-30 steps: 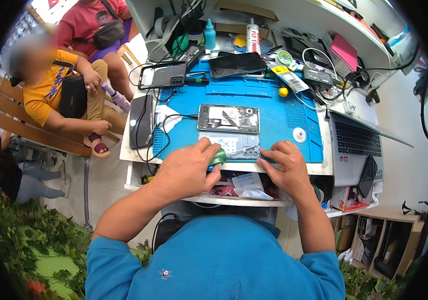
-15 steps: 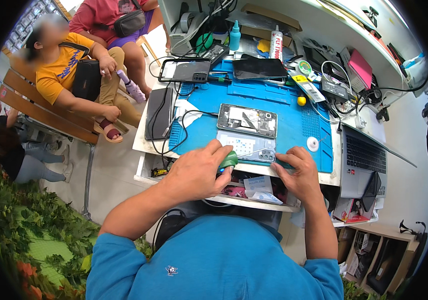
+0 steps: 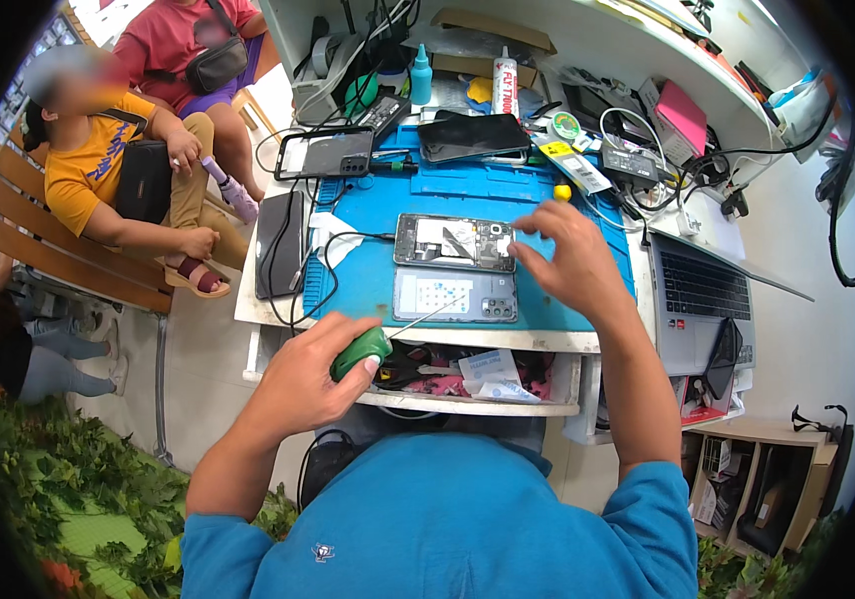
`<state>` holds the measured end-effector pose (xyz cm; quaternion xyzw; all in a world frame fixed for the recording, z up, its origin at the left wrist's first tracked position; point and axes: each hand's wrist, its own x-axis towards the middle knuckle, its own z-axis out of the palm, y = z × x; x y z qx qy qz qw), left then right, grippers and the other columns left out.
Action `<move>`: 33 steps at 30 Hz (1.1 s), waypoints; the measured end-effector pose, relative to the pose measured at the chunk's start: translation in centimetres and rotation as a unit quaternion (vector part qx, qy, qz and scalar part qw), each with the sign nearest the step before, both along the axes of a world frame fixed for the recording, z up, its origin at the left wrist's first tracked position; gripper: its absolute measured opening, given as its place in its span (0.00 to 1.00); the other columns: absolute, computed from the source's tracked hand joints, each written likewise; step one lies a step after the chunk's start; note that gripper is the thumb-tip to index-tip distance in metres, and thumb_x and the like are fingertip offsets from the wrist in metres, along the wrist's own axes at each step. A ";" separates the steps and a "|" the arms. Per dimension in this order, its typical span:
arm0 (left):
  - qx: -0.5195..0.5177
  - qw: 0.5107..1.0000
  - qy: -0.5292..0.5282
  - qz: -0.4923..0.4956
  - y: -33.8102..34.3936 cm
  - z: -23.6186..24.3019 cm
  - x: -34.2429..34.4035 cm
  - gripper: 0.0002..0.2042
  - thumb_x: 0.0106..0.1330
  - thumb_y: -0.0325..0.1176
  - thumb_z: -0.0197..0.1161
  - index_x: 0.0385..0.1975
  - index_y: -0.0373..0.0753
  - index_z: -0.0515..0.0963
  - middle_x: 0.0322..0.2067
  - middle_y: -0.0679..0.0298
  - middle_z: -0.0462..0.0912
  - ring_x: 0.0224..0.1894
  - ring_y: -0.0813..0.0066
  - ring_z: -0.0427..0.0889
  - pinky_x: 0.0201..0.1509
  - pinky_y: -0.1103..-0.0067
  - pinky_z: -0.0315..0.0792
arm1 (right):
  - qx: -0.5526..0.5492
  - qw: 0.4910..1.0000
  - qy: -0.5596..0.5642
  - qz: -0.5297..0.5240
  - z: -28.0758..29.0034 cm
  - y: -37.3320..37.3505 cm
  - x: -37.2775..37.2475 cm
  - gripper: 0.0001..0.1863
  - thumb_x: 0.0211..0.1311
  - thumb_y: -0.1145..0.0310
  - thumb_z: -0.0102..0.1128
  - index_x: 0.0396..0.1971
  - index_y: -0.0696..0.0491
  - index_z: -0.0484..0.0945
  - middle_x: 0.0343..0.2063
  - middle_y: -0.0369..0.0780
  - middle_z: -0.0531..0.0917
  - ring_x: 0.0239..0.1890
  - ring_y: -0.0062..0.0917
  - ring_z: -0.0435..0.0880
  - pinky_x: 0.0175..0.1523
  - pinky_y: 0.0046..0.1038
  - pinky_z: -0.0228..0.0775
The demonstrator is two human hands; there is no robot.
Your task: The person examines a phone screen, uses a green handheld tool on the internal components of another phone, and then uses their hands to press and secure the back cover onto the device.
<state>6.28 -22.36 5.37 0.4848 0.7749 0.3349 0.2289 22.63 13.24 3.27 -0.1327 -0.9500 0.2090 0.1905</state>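
Note:
My left hand (image 3: pixel 305 374) grips a green-handled screwdriver (image 3: pixel 355 351) below the mat's front edge, its thin metal shaft pointing up to the right. My right hand (image 3: pixel 572 262) hovers with curled fingers apart at the right end of an opened phone (image 3: pixel 437 240), which shows its inner parts and has a black cable at its left end; whether it touches the phone is unclear. Just below lies a detached grey back cover (image 3: pixel 417 295) with camera openings, on the blue repair mat (image 3: pixel 347 205).
Other phones (image 3: pixel 462 135), bottles (image 3: pixel 420 72) and cables crowd the back. An open laptop (image 3: pixel 697 290) stands right. An open drawer (image 3: pixel 467 394) juts out below the desk. Two people (image 3: pixel 88 185) (image 3: pixel 188 80) sit on the left; another person (image 3: pixel 28 359) is behind them.
My left hand has drawn the screwdriver down and left, away from the back cover. My right hand has risen from the cover's corner to the opened phone's right end.

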 end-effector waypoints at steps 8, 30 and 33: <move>0.021 1.000 -0.009 -0.014 -1.4 -0.4 0.6 0.22 0.78 0.35 0.73 0.69 0.35 0.86 0.49 0.53 0.89 0.46 0.52 0.90 0.52 0.64 0.84 | 0.051 0.991 -0.126 -0.007 3.4 3.9 -7.8 0.26 0.67 0.61 0.83 0.61 0.58 0.91 0.58 0.49 0.92 0.62 0.48 0.90 0.70 0.47 0.83; 0.062 0.995 -0.077 -0.012 -2.4 -1.4 0.0 0.23 0.78 0.33 0.74 0.70 0.32 0.85 0.51 0.53 0.89 0.49 0.58 0.89 0.57 0.69 0.82 | -0.177 0.959 -0.177 0.132 0.8 2.9 -7.5 0.42 0.51 0.48 0.78 0.62 0.64 0.88 0.48 0.48 0.88 0.50 0.39 0.90 0.55 0.39 0.82; 0.141 0.989 -0.034 0.015 -2.0 -0.4 -0.3 0.23 0.77 0.34 0.77 0.68 0.32 0.85 0.50 0.54 0.89 0.48 0.61 0.89 0.57 0.69 0.81 | -0.409 0.870 -0.242 0.129 1.1 4.2 -7.5 0.40 0.55 0.46 0.74 0.60 0.64 0.88 0.39 0.44 0.88 0.42 0.31 0.89 0.46 0.34 0.79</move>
